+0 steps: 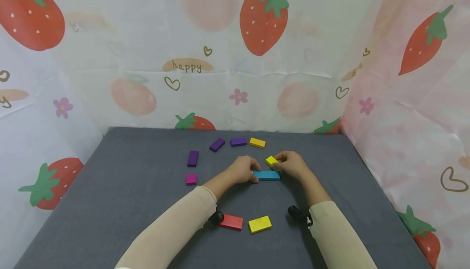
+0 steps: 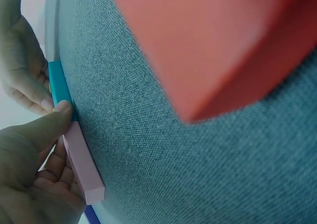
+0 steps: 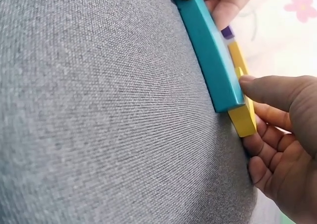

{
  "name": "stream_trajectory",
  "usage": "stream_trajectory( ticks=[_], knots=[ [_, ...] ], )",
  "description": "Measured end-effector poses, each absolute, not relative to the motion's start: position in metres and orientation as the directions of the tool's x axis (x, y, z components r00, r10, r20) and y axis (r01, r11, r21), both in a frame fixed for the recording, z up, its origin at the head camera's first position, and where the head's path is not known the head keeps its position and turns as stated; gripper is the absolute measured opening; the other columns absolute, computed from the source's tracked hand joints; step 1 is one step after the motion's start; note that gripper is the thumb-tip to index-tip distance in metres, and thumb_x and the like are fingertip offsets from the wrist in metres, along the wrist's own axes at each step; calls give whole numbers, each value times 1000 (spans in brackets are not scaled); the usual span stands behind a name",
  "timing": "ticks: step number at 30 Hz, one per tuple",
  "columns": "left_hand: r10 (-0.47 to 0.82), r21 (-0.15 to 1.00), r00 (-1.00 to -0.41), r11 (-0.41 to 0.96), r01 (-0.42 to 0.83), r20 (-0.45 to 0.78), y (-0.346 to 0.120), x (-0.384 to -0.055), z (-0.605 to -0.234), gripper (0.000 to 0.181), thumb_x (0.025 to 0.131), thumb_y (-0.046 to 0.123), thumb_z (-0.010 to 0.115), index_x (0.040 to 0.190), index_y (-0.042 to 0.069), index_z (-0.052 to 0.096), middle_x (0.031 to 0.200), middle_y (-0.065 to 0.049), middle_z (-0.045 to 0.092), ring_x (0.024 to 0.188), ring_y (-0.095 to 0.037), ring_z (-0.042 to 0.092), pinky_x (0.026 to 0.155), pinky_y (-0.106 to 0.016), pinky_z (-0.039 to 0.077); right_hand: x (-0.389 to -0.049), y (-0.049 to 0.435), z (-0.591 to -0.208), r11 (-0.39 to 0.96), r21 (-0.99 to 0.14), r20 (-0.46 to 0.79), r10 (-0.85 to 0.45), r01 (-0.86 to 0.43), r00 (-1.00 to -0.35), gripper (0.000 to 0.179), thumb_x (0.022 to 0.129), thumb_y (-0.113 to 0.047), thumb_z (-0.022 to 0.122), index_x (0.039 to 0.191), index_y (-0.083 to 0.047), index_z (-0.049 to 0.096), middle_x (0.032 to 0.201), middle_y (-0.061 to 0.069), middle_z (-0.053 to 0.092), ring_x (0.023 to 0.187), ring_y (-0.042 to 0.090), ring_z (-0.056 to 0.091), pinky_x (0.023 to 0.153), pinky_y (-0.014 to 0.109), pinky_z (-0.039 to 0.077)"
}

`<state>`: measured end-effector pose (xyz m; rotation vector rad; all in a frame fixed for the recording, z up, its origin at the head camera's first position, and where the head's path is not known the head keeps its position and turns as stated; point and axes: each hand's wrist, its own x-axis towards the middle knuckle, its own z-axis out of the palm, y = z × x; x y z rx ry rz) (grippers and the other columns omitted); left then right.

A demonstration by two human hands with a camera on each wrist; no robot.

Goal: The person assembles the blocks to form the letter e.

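My left hand [image 1: 244, 170] pinches the left end of a flat blue block [image 1: 269, 175], thumb on the near side and fingers behind. A pale pink block [image 2: 85, 164] lies end to end with the blue one under this hand in the left wrist view; in the head view the hand covers most of it. Just behind the blue block's right end, my right hand [image 1: 292, 165] grips a small yellow block [image 1: 271, 160] between thumb and fingers. The right wrist view shows that yellow block [image 3: 243, 122] tight against the blue block's back side.
Beyond the hands, an orange-yellow block [image 1: 257, 143] and purple blocks [image 1: 238, 142] curve leftward to a magenta block [image 1: 191, 179]. Nearer me lie a red block [image 1: 232, 222], beside the left wrist camera, and a larger yellow block [image 1: 260, 224]. Printed cloth [image 1: 235, 69] walls the grey table [image 1: 121, 187].
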<state>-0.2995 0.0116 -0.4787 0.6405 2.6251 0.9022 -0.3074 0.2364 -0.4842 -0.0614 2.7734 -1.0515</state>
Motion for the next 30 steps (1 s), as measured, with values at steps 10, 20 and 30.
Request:
stream_trajectory(
  ticks=[10, 20, 30],
  knots=[
    [495, 633, -860, 707, 316, -124, 11, -300, -478, 30, 86, 16, 84, 115, 13, 76, 109, 1, 73, 93, -12, 60, 90, -33, 53, -308, 235, -483, 756, -654, -142, -74, 37, -987, 45, 95, -31, 74, 129, -3, 67, 124, 17, 67, 109, 31, 62, 93, 48, 51],
    [501, 637, -858, 698, 326, -111, 11, -300, -480, 30, 85, 15, 85, 114, 13, 77, 108, 1, 73, 94, -13, 61, 90, -33, 53, -307, 235, -483, 764, -644, -141, -65, 42, -988, 43, 94, -31, 75, 126, -2, 68, 122, 17, 67, 107, 30, 62, 90, 46, 52],
    [498, 645, -860, 695, 318, -112, 11, -299, -482, 29, 85, 16, 85, 114, 14, 77, 107, 2, 73, 92, -11, 61, 86, -30, 53, -307, 234, -481, 779, -626, -156, -73, 41, -985, 47, 95, -33, 74, 128, -1, 66, 124, 19, 66, 109, 32, 62, 91, 47, 53]
  ],
)
